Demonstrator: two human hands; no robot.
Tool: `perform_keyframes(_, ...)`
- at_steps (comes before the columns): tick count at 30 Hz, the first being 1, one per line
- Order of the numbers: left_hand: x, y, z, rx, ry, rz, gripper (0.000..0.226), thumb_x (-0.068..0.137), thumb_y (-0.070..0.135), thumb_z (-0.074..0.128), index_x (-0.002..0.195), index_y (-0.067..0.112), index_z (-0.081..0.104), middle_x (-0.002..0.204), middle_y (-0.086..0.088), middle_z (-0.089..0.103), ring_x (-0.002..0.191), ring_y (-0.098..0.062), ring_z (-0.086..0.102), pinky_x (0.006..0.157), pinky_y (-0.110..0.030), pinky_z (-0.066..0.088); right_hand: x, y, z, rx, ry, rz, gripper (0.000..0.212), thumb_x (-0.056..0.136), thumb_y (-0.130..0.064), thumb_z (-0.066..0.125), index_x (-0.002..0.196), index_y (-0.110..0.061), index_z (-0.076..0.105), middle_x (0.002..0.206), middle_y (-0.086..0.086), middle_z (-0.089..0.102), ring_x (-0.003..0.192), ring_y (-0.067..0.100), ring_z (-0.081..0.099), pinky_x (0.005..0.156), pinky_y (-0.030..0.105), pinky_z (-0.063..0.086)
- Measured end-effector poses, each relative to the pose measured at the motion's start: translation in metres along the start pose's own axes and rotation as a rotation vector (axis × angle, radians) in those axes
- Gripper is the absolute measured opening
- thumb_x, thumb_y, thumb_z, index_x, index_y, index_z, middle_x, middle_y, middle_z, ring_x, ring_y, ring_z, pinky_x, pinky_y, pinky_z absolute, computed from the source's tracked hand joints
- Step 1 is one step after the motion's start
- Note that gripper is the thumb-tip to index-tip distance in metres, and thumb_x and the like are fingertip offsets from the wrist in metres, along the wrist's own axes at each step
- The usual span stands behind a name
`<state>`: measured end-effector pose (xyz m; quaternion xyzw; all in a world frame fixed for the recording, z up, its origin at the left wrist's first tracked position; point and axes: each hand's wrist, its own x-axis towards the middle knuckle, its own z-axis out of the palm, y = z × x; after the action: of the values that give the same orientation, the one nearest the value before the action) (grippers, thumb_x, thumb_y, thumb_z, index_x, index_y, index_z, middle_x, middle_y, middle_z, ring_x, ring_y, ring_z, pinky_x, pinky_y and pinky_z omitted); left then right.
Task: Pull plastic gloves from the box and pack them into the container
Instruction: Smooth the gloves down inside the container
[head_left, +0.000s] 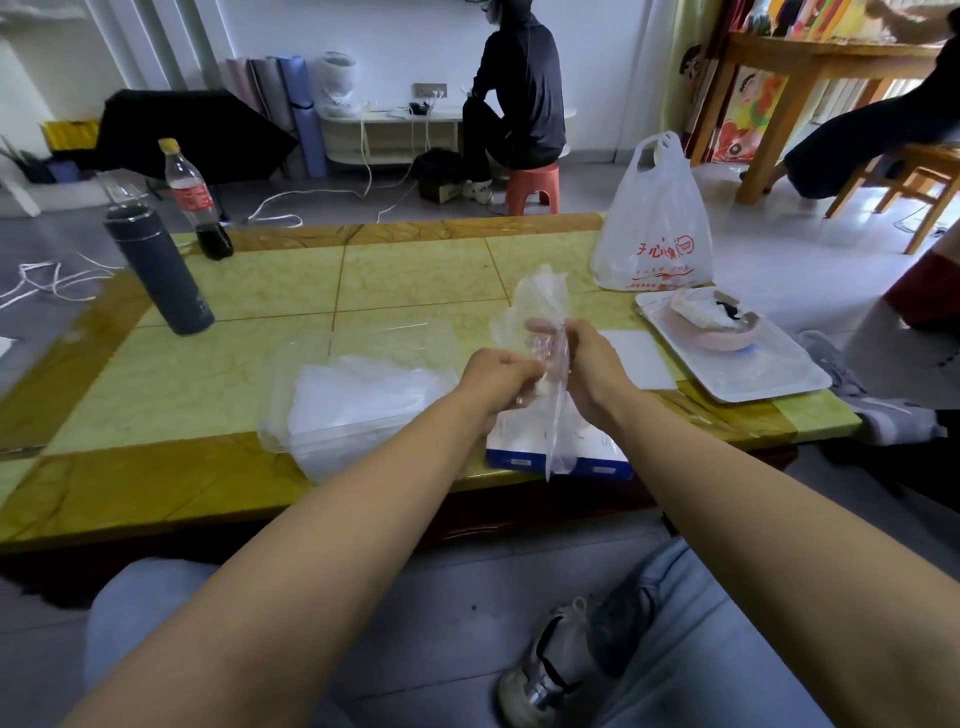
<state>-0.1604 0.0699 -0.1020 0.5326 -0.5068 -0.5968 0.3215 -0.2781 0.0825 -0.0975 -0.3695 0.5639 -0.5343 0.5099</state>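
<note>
A clear plastic glove (537, 306) stands up between my two hands above the table, its lower end trailing down to the blue-and-white glove box (524, 454) at the near edge. My left hand (498, 379) and my right hand (592, 371) both grip the glove, close together, over the box. Left of them lies the clear plastic container (332, 338), with several crumpled gloves (363, 395) inside it. My hands and the hanging glove hide part of the box.
A dark thermos (156, 270) and a cola bottle (195, 202) stand at the table's far left. A white plastic bag (654, 228) and a white tray (753, 379) holding a pink bowl sit at the right. A person sits on a stool beyond the table.
</note>
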Motion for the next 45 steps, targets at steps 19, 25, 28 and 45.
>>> perform_keyframes(19, -0.004, -0.011, -0.181, 0.295, 0.38, 0.235, 0.023, 0.084, 0.01, 0.062, 0.064, 0.012, 0.05, 0.062, 0.0, 0.051, 0.054, -0.017, 0.062, 0.064, -0.034, 0.054, 0.018, 0.003, 0.107, -0.19, -0.077, 0.002, 0.027, 0.087, 0.007, 0.054, 0.111, -0.003, 0.061, 0.086, 0.013, 0.067, 0.06, 0.015, 0.064, 0.049, 0.019, 0.05)
perform_keyframes(25, 0.011, -0.027, -0.207, 0.401, 0.441, 0.173, 0.015, 0.089, 0.022, 0.061, 0.077, 0.012, 0.059, 0.073, -0.003, 0.062, 0.054, -0.017, 0.065, 0.052, -0.025, 0.046, 0.039, 0.022, 0.13, -0.394, -0.028, -0.024, 0.035, 0.09, 0.003, 0.052, 0.124, -0.003, 0.053, 0.085, 0.008, 0.06, 0.063, 0.017, 0.059, 0.059, 0.031, 0.055)
perform_keyframes(28, 0.022, -0.034, -0.206, 0.56, 0.442, 0.186, 0.013, 0.09, 0.024, 0.06, 0.08, 0.016, 0.06, 0.083, -0.005, 0.067, 0.062, -0.021, 0.063, 0.057, -0.027, 0.049, 0.045, 0.024, 0.135, -0.617, 0.089, -0.282, 0.054, 0.085, -0.01, 0.064, 0.135, -0.01, 0.044, 0.117, 0.005, 0.052, 0.101, 0.017, 0.053, 0.087, 0.031, 0.048)
perform_keyframes(45, 0.062, -0.054, -0.18, 1.164, 0.367, 0.23, 0.03, 0.083, 0.021, 0.067, 0.111, 0.018, 0.056, 0.112, -0.003, 0.053, 0.104, -0.023, 0.05, 0.084, -0.03, 0.041, 0.078, 0.062, 0.155, -1.115, -0.531, 0.122, 0.042, 0.093, -0.011, 0.054, 0.135, -0.01, 0.051, 0.133, 0.011, 0.052, 0.1, 0.023, 0.054, 0.093, 0.036, 0.049)
